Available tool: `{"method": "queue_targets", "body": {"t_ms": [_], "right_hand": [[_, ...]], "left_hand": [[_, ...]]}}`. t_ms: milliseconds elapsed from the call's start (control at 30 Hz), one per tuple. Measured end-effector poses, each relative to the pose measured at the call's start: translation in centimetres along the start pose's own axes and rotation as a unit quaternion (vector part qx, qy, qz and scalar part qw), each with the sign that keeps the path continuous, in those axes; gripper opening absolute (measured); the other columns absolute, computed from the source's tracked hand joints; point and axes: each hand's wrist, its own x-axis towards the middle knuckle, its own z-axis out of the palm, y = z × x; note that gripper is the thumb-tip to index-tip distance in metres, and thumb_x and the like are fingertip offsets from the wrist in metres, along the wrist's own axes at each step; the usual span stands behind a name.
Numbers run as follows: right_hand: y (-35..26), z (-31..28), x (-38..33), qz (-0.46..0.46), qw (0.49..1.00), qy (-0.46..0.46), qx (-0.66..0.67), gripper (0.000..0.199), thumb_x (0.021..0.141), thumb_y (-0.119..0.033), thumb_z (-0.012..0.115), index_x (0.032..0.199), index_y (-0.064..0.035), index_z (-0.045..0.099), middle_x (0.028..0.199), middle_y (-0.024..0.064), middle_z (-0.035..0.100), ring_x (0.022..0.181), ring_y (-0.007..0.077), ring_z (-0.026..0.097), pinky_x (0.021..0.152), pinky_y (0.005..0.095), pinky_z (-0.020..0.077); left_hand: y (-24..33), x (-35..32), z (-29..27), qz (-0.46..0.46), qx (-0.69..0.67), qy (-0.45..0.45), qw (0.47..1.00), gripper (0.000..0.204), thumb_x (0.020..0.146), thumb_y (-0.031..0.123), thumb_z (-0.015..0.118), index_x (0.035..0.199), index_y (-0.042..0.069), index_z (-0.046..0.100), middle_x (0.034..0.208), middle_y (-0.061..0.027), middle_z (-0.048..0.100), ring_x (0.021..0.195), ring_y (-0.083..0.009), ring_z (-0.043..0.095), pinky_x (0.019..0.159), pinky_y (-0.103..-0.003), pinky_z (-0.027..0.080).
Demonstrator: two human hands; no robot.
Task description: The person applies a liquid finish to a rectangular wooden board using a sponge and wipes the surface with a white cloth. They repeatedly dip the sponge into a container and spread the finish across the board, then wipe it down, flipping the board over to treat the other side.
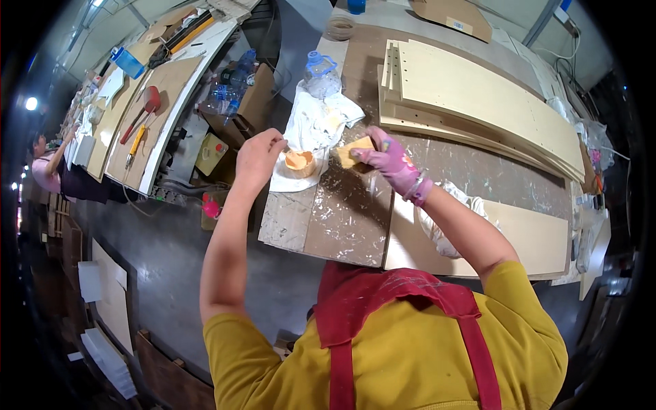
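Head view: left hand (258,156) pinches at cup (299,162); gloved right hand (391,158), at 3 o'clock, grips block (353,152). Cup could tip, spilling onto counter (342,225).

Workbench (342,225): bare paint-spattered strip open below both hands; blocked ahead by small tub (299,162), crumpled white cloth (316,123) and plastic bottle (321,74), to the right by stacked pale boards (478,102).

Head view, steeply down, close
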Motion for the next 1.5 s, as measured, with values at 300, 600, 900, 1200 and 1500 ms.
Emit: {"method": "queue_targets", "body": {"t_ms": [300,600,900,1200,1500], "right_hand": [[-0.2,5.9,4.1,-0.241,0.905,-0.028,-0.348,0.034,0.086,-0.025,0.064,0.113,-0.0079,0.052,0.097,0.0175,0.064,0.088,0.0364,0.063,0.075,0.0409,0.0501],[0.4,7.0,4.6,-0.290,0.847,-0.049,-0.443,0.034,0.083,-0.017,0.065,0.113,-0.0088,0.052,0.104,0.0138,0.061,0.090,0.0354,0.062,0.076,0.0431,0.0494],[1.4,5.8,6.1,-0.123,0.973,-0.007,-0.194,0.024,0.088,-0.019,0.064,0.105,-0.0056,0.055,0.085,0.0122,0.065,0.071,0.0242,0.064,0.064,0.0354,0.0509],[2.0,5.7,6.0,0.071,0.993,-0.045,0.085,0.024,0.089,-0.019,0.066,0.104,-0.0041,0.053,0.082,0.0023,0.060,0.064,0.0093,0.057,0.056,0.0243,0.0477],[2.4,7.8,7.8,0.018,0.999,0.013,0.031,0.022,0.089,-0.013,0.062,0.103,-0.0020,0.050,0.078,0.0037,0.058,0.062,0.0091,0.053,0.054,0.0252,0.0443]], "left_hand": [[-4.4,0.6,-0.9,-0.103,-0.223,0.006,0.969,0.015,0.089,0.013,0.062,0.085,-0.002,0.061,0.069,-0.0028,0.062,0.062,-0.0065,0.055,0.059,-0.022,0.043],[-4.1,0.4,-0.8,-0.125,-0.232,0.033,0.964,0.017,0.088,0.015,0.063,0.083,-0.002,0.061,0.066,-0.0016,0.062,0.060,-0.0060,0.053,0.058,-0.022,0.042],[-2.2,-0.8,-0.7,-0.103,-0.151,0.090,0.979,0.016,0.085,0.015,0.065,0.086,-0.001,0.062,0.067,-0.0098,0.063,0.060,-0.0149,0.060,0.059,-0.028,0.046],[0.4,-2.3,-0.2,-0.034,-0.066,0.129,0.989,0.014,0.085,0.015,0.065,0.087,0.002,0.061,0.077,-0.0122,0.063,0.069,-0.0270,0.062,0.062,-0.035,0.048],[1.4,-3.3,0.7,0.060,0.044,0.152,0.986,0.010,0.084,0.014,0.064,0.083,0.005,0.061,0.081,-0.0095,0.064,0.077,-0.0301,0.062,0.066,-0.040,0.048]]}}
